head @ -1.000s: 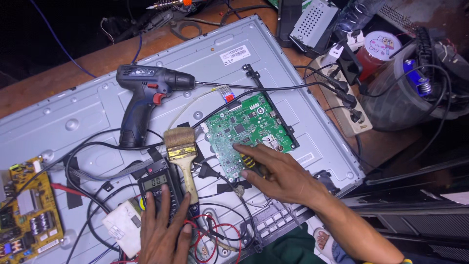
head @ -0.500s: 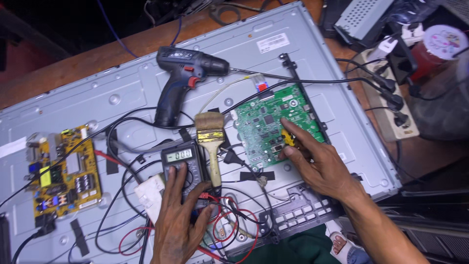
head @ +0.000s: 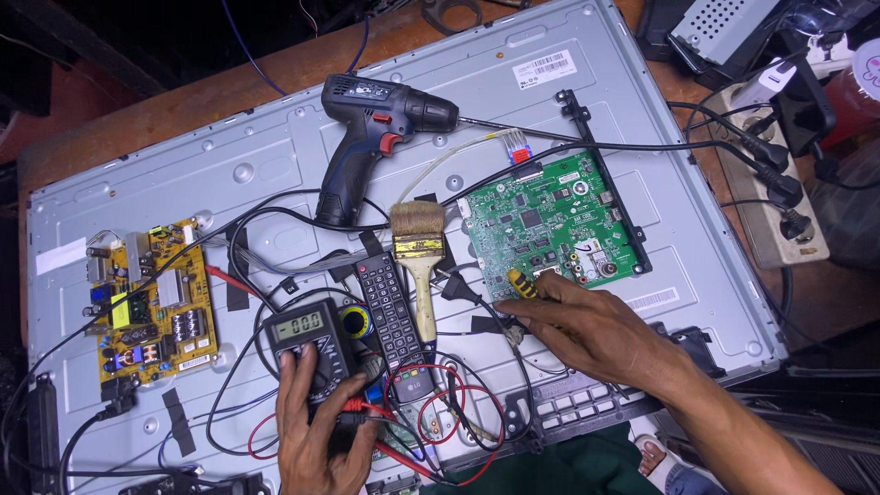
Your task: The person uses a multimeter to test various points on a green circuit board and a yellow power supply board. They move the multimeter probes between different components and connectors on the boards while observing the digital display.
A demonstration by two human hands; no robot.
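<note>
Brown wooden surface (head: 275, 69) carries a grey metal television back panel (head: 275, 165), where the left hand (head: 321, 431) wraps its grip around a black multimeter (head: 310, 337) near the panel's lower edge. The right hand (head: 596, 330) pinches a yellow-and-black probe (head: 522, 284) against the lower edge of the green circuit board (head: 550, 225). Between the hands lie a black remote control (head: 394, 325) and a paintbrush (head: 420, 257), with a blue cordless drill (head: 376, 137) above and a yellow power board (head: 151, 307) far left.

The left hand (head: 316, 431) is held low with fingers curled in a grip, while the right hand (head: 596, 330) is extended leftward, fingertips pinched together.
</note>
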